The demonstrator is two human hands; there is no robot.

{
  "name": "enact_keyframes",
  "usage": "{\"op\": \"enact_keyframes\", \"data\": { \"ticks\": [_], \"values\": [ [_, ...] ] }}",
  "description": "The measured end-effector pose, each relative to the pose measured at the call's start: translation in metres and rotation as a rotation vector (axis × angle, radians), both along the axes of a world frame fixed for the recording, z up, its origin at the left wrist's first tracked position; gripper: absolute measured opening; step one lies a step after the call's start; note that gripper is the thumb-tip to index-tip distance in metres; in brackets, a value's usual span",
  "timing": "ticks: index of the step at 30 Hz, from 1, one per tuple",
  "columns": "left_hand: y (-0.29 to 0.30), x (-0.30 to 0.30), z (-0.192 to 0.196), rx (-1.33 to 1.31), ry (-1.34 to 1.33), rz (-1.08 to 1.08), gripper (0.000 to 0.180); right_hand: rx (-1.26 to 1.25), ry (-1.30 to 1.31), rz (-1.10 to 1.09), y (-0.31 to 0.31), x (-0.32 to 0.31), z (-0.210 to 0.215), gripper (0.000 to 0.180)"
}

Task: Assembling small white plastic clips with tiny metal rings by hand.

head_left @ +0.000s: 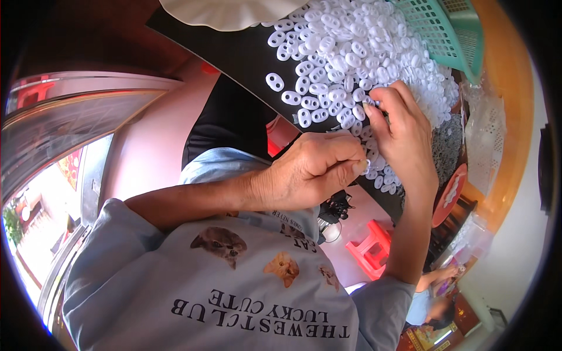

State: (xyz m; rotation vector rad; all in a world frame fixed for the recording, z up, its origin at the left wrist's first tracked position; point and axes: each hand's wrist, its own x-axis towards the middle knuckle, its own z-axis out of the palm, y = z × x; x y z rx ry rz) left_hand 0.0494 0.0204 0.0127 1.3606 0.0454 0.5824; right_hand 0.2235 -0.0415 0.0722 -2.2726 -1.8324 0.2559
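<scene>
A large heap of white oval plastic pieces with two holes each [351, 50] covers the black tabletop [246, 55]. My left hand [319, 167] is closed in front of the heap's near edge, its thumb and forefinger pinched together. Whatever lies between those fingertips is mostly hidden; a bit of white shows beside the thumb. To its right, my right hand [404, 128] reaches into the heap's near side. Its thumb and forefinger close around one white two-holed oval piece [369, 100], partly covered by the fingers. Several loose pieces lie just beneath and between the two hands.
A white scalloped dish [234, 13] stands at the far left, a green mesh basket [439, 32] at the far right. Clear plastic [485, 134] and a red plate [451, 196] lie to the right. Below are a red stool [372, 248] and another person [430, 307].
</scene>
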Motion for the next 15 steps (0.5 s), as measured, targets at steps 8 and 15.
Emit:
{"op": "enact_keyframes", "data": {
  "ticks": [8, 15],
  "values": [
    [-0.003, -0.004, -0.003, -0.075, 0.002, -0.025, 0.012, -0.057, 0.014, 0.009, 0.002, 0.004, 0.003, 0.015],
    [-0.008, -0.005, -0.003, -0.093, -0.061, -0.056, 0.012, 0.06, 0.274, -0.169, -0.008, 0.001, -0.003, 0.014]
  ]
}}
